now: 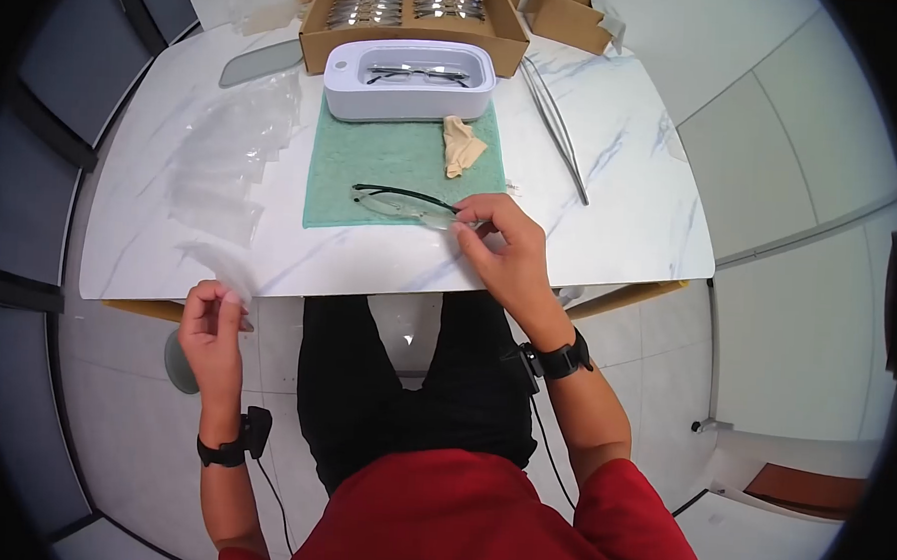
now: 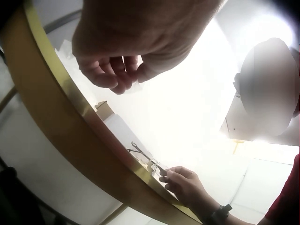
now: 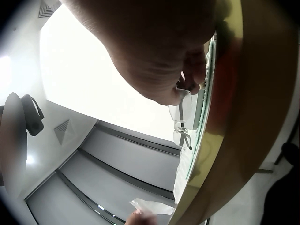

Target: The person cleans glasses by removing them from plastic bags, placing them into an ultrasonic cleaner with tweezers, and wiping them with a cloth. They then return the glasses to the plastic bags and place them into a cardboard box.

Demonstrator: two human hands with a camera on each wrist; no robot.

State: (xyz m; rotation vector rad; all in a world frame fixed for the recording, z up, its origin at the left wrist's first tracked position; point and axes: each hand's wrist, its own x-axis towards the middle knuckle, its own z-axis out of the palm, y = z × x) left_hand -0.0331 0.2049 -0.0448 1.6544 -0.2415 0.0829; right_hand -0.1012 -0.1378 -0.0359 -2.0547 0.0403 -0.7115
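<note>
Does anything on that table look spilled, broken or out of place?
Nothing looks spilled or plainly broken. It is only slightly untidy: the beige cloth lies crumpled on the flat green towel, and clear bags overlap in a loose spread on the left. The held glasses show no obvious damage.

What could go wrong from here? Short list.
1. The right hand pinches the glasses by one end only, so they might twist or slip and knock the table.
2. The left hand pinches the bag at the table's front edge; if let go, it could drop to the floor.
3. The bag looks thin and limp, so a temple tip might snag it if the two meet.
</note>
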